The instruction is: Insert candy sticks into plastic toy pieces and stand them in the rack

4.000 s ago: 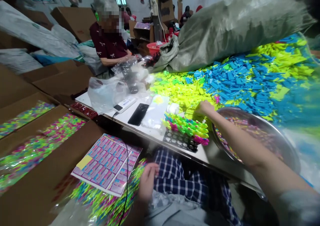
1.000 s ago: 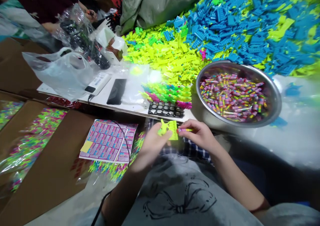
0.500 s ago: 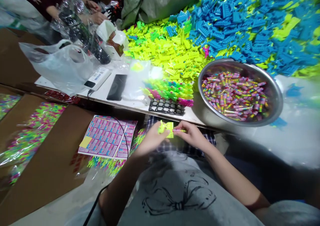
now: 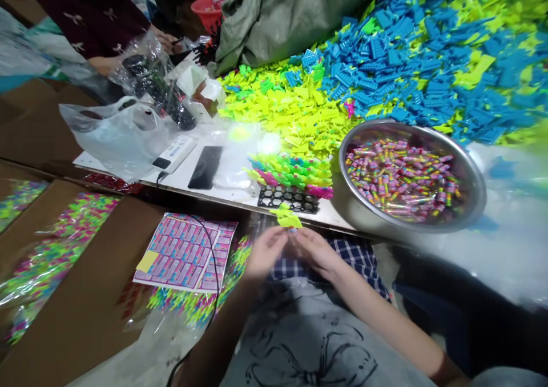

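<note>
jagged yellow plastic piece [image 4: 287, 218] between hands [image 4: 291, 250]

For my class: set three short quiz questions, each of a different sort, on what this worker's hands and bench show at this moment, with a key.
1. True or false: both the left hand and the right hand are on the yellow-green plastic piece.
2. Multiple choice: what fills the metal bowl? A) blue plastic pieces B) small multicoloured wrapped sticks C) black phones
3. Fill in: the black phone lies on the white tabletop just right of a white ______.

Key
1. True; the hands meet beneath it, in front of the black honeycomb rack.
2. B; the blue pieces lie heaped behind the bowl.
3. Power strip.
</note>
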`<state>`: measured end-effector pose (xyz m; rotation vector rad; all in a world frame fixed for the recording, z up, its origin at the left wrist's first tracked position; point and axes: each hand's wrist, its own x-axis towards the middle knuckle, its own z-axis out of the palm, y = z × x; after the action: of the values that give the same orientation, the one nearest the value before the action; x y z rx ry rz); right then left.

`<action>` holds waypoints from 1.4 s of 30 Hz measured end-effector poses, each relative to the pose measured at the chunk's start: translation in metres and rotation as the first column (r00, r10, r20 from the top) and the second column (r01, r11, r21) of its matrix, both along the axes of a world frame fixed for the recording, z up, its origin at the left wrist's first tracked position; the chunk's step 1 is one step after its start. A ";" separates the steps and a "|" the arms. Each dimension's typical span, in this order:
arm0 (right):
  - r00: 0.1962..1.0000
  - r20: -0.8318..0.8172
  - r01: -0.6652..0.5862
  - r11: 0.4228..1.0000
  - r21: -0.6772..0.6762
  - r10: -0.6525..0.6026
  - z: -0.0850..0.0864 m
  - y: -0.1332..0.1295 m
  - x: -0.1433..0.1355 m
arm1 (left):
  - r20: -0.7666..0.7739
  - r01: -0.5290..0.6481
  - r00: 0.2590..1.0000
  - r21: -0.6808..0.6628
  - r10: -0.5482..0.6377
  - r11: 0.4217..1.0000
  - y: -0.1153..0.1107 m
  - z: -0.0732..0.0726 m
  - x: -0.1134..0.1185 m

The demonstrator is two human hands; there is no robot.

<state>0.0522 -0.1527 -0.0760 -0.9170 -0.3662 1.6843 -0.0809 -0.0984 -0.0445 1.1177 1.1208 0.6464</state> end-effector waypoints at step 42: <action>0.003 0.948 0.100 0.943 0.317 -0.318 -0.021 0.042 0.070 | -0.742 0.506 0.594 0.645 0.312 0.573 0.040 -0.053 0.093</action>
<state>0.1226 -0.1104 -0.0974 -1.8661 -1.2377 0.3472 0.0119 -0.0588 -0.0974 2.5121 1.5306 0.5506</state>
